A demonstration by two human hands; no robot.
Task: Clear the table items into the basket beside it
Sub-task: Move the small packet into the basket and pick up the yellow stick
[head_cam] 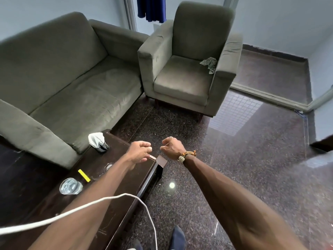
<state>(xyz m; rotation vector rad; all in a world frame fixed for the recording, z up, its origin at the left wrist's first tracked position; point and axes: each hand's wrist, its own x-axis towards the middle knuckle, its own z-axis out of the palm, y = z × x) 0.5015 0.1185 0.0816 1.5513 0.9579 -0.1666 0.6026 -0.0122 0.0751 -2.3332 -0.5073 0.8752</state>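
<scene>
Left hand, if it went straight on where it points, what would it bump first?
The left hand is over the table's far corner, so only floor lies next. Further on, it would probably meet the armchair's front, though depth is unclear.

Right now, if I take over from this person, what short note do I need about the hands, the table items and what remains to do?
Left hand: fingers curled, holding nothing, above the table's far corner.
Right hand: a fist, holding nothing, over the floor beside the table.
On the table: clear glass, yellow strip, second clear item (maybe a glass), dark holder with white tissue.
Basket: not in view.
Done: nothing visible.
Left: all four items.
</scene>
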